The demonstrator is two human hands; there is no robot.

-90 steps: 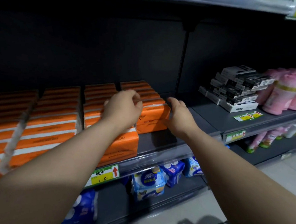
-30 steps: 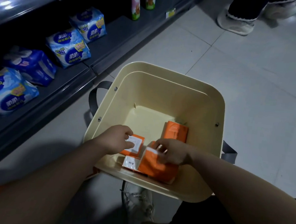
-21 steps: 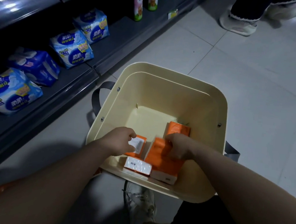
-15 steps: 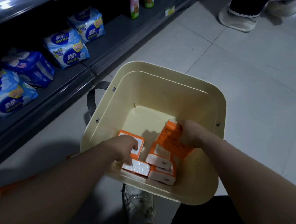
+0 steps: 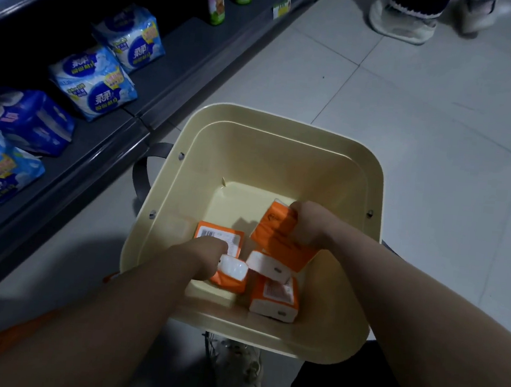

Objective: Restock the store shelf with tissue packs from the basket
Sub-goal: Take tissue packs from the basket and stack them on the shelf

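In cream basket, right hand gripping tilted orange tissue pack, left hand clutching second pack

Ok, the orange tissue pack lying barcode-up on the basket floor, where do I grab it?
Probably from above, thumb and fingers across its width: the orange barcode-up tissue pack lies flat, so only its edges offer purchase. Start at the far edge, beside bare cream plastic basket floor; the left hand hides the near edge.

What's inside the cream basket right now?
At least four orange tissue packs: the right hand grips a tilted pack, the left hand grips another, two lie loose. Anything beneath the hands is hidden.
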